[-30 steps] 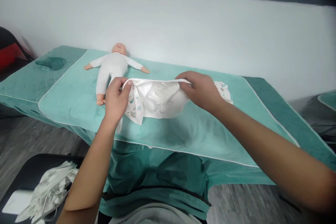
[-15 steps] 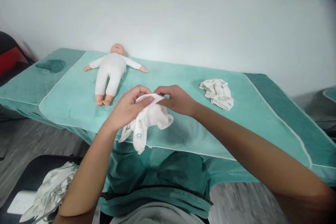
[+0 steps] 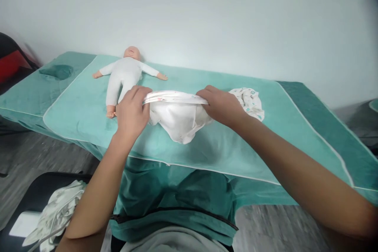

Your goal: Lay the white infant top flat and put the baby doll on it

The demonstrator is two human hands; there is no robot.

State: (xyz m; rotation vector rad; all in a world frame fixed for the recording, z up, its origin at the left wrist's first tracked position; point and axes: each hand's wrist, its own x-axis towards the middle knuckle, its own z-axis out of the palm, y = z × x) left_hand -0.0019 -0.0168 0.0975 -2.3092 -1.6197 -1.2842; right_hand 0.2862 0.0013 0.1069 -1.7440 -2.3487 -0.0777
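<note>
A white baby garment with a small printed pattern hangs in the air over the bed's front part, its band pulled straight between my hands. My left hand is closed around the band's left end, and its wrist side overlaps the doll's feet in view. At the right end, my right hand grips the same band. Behind my left hand a baby doll in a white suit lies on its back, arms spread. A second crumpled printed baby garment lies just beyond my right hand, partly hidden by it.
The bed has a teal cover with white piping and a face hole at its left end. A white wall stands behind. At lower left, a black chair bears printed cloth and a white flat object.
My hands have moved apart, left hand to the left and right hand to the right. The garment's bunched edge is now stretched into a straight band, and its dangling parts have swung out of sight.
</note>
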